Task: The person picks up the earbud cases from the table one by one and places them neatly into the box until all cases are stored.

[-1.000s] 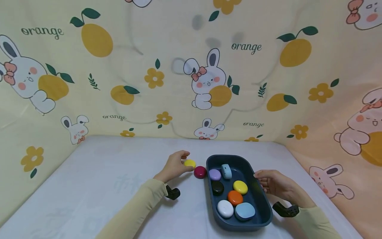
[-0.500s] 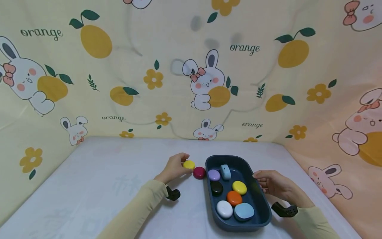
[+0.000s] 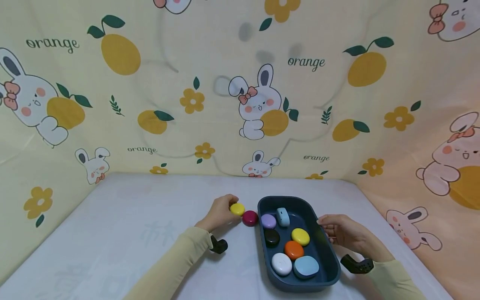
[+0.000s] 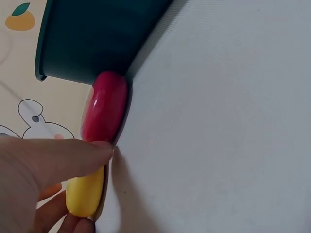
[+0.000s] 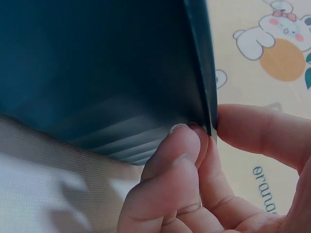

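Observation:
My left hand [image 3: 218, 213] pinches a glossy yellow disc [image 3: 237, 209] between thumb and fingers, left of the tray. Beside that disc a dark red disc [image 3: 249, 218] lies on the table, close against the tray's wall; in the left wrist view the thumb tip overlaps the red disc's [image 4: 106, 104] near end. The dark blue tray [image 3: 329, 254] is a deep rounded rectangle. My right hand [image 3: 350, 232] holds its right rim, with the thumb at the rim and the fingers [image 5: 177, 150] against the outer wall.
Inside the tray are a lilac disc [image 3: 268, 221], a black disc [image 3: 272, 237], another yellow disc [image 3: 301, 237], an orange disc [image 3: 294, 250], a white disc [image 3: 281, 263] and two light blue pieces. A patterned curtain [image 3: 210, 125] rises behind the white table [image 3: 123, 233].
The fingers of my left hand have drawn in slightly at the yellow disc. The right hand keeps its hold on the tray, and the head view has shifted a little.

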Demonstrator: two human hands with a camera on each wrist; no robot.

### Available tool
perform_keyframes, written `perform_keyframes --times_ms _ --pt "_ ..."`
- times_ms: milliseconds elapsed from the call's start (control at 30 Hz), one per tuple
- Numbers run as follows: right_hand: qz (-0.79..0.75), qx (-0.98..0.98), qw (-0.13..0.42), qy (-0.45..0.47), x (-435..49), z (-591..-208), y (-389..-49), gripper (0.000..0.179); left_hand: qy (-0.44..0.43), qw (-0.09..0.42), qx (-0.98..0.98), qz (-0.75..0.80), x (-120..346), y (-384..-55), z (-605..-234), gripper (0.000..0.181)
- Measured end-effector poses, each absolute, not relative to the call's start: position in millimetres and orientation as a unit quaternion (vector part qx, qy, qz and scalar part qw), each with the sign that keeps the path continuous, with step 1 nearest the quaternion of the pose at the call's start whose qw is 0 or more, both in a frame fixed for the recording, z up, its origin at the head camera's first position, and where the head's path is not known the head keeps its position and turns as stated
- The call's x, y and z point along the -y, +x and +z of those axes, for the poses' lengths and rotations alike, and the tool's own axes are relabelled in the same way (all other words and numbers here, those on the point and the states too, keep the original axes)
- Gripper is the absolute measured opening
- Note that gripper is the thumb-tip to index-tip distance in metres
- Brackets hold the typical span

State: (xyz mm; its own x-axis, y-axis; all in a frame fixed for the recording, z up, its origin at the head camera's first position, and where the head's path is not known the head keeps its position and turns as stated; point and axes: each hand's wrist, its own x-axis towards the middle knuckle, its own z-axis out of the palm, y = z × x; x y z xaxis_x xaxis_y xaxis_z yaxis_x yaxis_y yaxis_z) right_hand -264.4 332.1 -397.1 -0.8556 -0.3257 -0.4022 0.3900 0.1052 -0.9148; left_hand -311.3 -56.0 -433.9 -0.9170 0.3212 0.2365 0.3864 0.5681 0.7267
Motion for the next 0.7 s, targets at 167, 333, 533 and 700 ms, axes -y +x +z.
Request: perform_keyframes --times_ms 167,333,533,700 --pt "-0.668 -0.695 0.265 0.024 -331.7 -397.1 -265.1 0.016 -0.188 0.026 0.890 -0.415 54.4 -311.7 -433.7 0.054" --pt "-0.666 -0.696 0.267 0.018 -331.6 -397.7 -264.5 0.017 -0.184 0.023 0.893 -0.410 55.2 -309.3 -433.2 0.054" --pt "-0.665 -0.698 0.265 0.019 -331.3 -398.2 -263.9 0.017 -0.195 0.031 0.895 -0.401 57.0 -306.7 -433.5 0.053" --pt "-0.663 -0.702 0.261 0.020 -331.6 -397.7 -264.0 0.017 -0.196 0.037 0.894 -0.402 58.0 -303.5 -430.0 0.053"
